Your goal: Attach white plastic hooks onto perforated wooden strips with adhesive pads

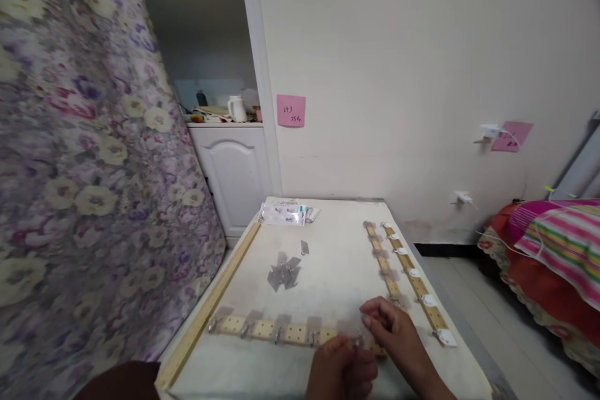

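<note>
My left hand [341,367] and my right hand [398,339] meet at the right end of a perforated wooden strip [276,330] lying across the near part of the white table [337,244]. The left fingers pinch a small metal clip [359,342] against the strip. My right hand's fingers are curled over the same spot, touching the strip's end. Several clear little bags with clips hang along that strip. A loose pile of the same bagged clips [284,273] lies in the table's middle.
Two more wooden strips [403,275] with white tags run along the table's right side. A long wooden slat [210,306] lies on the left edge. A plastic packet [287,212] rests at the far end. Flowered fabric [94,169] stands left, a bed [553,256] right.
</note>
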Demonstrator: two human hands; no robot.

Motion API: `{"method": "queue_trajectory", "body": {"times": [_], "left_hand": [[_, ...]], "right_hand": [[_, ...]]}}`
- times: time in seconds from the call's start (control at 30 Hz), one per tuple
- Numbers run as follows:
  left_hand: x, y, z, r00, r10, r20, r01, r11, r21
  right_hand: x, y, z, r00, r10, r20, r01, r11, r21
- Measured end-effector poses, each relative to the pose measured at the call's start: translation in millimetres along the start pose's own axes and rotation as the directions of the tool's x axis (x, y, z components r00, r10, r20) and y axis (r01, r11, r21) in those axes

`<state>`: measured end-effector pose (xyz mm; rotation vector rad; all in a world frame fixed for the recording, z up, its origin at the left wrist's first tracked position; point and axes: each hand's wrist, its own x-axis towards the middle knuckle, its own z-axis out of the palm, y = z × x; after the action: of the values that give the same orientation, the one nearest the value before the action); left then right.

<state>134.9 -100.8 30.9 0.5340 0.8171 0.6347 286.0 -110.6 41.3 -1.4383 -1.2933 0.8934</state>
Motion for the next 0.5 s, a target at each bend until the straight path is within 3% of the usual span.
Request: {"method": "queue_trajectory", "body": {"times": [0.1,0.23,0.5], "left_hand": [[8,-19,0.6,0.999,-0.045,0.018,0.044,0.999,0.031],[19,-43,5.2,0.994,-0.086,-0.069,0.092,0.992,0.087],[31,-60,17.3,0.989,-0.058,-0.139,0.072,0.993,0.095]], "right_hand": [[0,6,-5,0.999,0.004,0.043,-0.001,0.998,-0.064],[-3,17,-14,0.993,0.031,0.114,-0.011,0.986,-0.168],[-1,35,-20,0.999,0.021,0.039,-0.002,0.902,-0.431]]}}
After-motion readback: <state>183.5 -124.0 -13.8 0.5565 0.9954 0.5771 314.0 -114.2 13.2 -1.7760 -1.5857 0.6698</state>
